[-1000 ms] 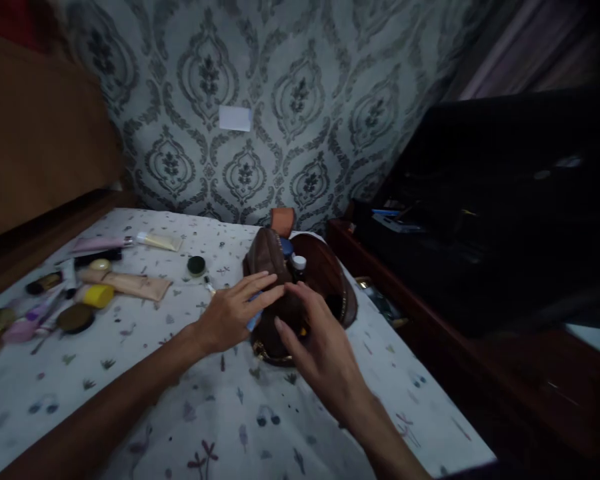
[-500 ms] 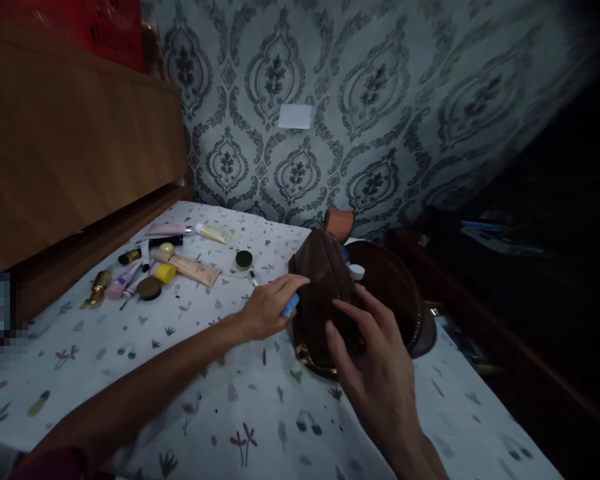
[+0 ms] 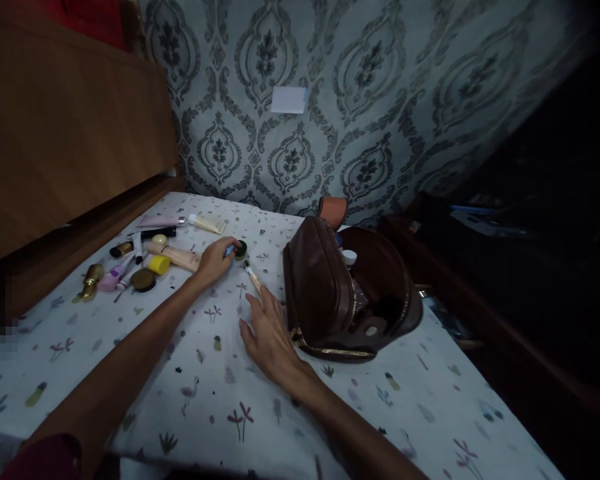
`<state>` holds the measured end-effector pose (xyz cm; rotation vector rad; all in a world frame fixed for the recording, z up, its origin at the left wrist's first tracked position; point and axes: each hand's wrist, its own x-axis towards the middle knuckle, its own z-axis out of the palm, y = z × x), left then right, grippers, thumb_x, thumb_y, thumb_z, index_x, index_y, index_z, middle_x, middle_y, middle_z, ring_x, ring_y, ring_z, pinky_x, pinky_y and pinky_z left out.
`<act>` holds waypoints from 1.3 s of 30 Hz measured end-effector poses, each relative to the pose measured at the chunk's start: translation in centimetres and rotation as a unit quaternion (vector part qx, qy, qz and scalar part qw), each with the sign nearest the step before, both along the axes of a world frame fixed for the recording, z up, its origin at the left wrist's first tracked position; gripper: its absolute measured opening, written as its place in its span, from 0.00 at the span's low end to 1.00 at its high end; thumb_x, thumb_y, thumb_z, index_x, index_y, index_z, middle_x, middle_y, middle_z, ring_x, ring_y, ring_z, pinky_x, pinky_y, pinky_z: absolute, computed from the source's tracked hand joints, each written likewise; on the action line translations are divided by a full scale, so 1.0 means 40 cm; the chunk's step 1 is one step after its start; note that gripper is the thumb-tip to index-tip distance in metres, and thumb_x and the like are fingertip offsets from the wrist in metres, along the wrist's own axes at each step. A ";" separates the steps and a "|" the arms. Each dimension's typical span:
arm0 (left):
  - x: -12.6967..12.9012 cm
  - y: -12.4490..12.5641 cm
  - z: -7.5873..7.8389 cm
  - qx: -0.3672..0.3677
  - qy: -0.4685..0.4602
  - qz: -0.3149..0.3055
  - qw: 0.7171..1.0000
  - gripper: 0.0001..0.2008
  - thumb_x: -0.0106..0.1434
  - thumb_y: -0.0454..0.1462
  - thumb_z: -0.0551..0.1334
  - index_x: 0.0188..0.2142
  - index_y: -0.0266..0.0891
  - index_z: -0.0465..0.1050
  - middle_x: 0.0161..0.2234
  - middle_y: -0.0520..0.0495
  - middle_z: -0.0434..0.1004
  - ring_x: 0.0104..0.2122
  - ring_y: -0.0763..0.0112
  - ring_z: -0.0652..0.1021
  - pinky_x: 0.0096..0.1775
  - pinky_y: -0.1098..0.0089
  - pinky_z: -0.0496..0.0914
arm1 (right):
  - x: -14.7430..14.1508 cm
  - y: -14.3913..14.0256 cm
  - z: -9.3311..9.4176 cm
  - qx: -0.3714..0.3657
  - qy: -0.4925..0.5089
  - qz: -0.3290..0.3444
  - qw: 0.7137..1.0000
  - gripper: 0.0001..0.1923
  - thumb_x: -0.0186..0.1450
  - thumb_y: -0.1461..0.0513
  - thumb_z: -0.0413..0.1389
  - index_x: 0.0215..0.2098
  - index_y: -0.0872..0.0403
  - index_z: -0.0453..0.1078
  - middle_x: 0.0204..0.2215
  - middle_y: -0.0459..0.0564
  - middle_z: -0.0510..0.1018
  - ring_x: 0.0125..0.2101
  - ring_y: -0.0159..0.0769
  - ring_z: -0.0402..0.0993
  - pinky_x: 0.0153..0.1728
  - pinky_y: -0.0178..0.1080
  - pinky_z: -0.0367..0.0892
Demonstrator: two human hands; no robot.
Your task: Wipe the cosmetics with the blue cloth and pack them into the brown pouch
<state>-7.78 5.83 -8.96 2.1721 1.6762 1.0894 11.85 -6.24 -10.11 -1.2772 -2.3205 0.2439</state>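
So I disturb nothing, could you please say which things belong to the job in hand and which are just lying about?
Likely the job:
- blue item in left hand
- slim tube by right hand
- dark jar
- brown bag

Probably lying about:
- red item, upper left
- blue strip, far right

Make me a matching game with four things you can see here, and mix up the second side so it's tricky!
Things:
1. Brown bag
2. Blue item
3. Slim tube
4. White rectangle

Places and states:
A. In the left hand
B. On the patterned wall
C. At the fingertips of the right hand
D. Gaping open, so you can peek inside

Right pairs:
1-D
2-A
3-C
4-B
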 end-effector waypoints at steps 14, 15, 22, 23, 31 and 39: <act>0.034 -0.031 0.002 -0.048 0.275 -0.077 0.957 0.24 0.59 0.27 0.54 0.54 0.44 0.71 0.48 0.42 0.70 0.48 0.58 0.74 0.43 0.64 0.71 | -0.015 0.052 -0.054 -0.022 -0.046 -0.077 0.996 0.27 0.66 0.70 0.47 0.63 0.61 0.61 0.63 0.72 0.60 0.63 0.58 0.58 0.59 0.60 0.60; 0.032 -0.030 0.002 -0.048 0.265 -0.078 0.960 0.23 0.60 0.27 0.54 0.53 0.44 0.72 0.48 0.43 0.70 0.47 0.59 0.74 0.44 0.64 0.71 | -0.015 0.054 -0.058 -0.023 -0.044 -0.079 0.996 0.27 0.65 0.70 0.47 0.63 0.61 0.61 0.63 0.72 0.61 0.63 0.58 0.58 0.59 0.60 0.60; 0.010 -0.032 0.008 -0.046 0.207 -0.117 0.970 0.16 0.63 0.31 0.54 0.47 0.44 0.72 0.49 0.45 0.75 0.49 0.61 0.75 0.50 0.64 0.69 | -0.001 0.065 -0.068 0.002 -0.016 -0.065 0.998 0.33 0.60 0.75 0.45 0.64 0.60 0.59 0.61 0.66 0.64 0.61 0.52 0.59 0.60 0.54 0.61; 0.005 -0.032 0.006 -0.047 0.195 -0.121 0.972 0.15 0.64 0.31 0.54 0.47 0.44 0.72 0.48 0.46 0.76 0.49 0.61 0.75 0.49 0.65 0.69 | 0.000 0.067 -0.066 0.004 -0.012 -0.063 0.998 0.35 0.58 0.75 0.45 0.64 0.60 0.60 0.59 0.64 0.65 0.60 0.51 0.60 0.60 0.53 0.61; -0.025 -0.046 -0.015 -0.061 0.084 -0.130 0.986 0.12 0.66 0.40 0.55 0.45 0.42 0.74 0.44 0.46 0.79 0.44 0.61 0.78 0.47 0.66 0.70 | -0.004 0.085 -0.041 -0.009 0.004 -0.073 0.997 0.37 0.56 0.79 0.42 0.63 0.58 0.63 0.47 0.59 0.73 0.48 0.47 0.67 0.53 0.48 0.66; -0.053 -0.108 -0.016 -0.091 -0.061 -0.137 0.984 0.13 0.63 0.42 0.59 0.42 0.39 0.75 0.43 0.44 0.79 0.45 0.61 0.77 0.52 0.63 0.69 | 0.008 0.095 -0.059 -0.026 0.095 -0.016 0.995 0.25 0.65 0.73 0.44 0.58 0.57 0.67 0.47 0.59 0.74 0.50 0.46 0.68 0.53 0.47 0.67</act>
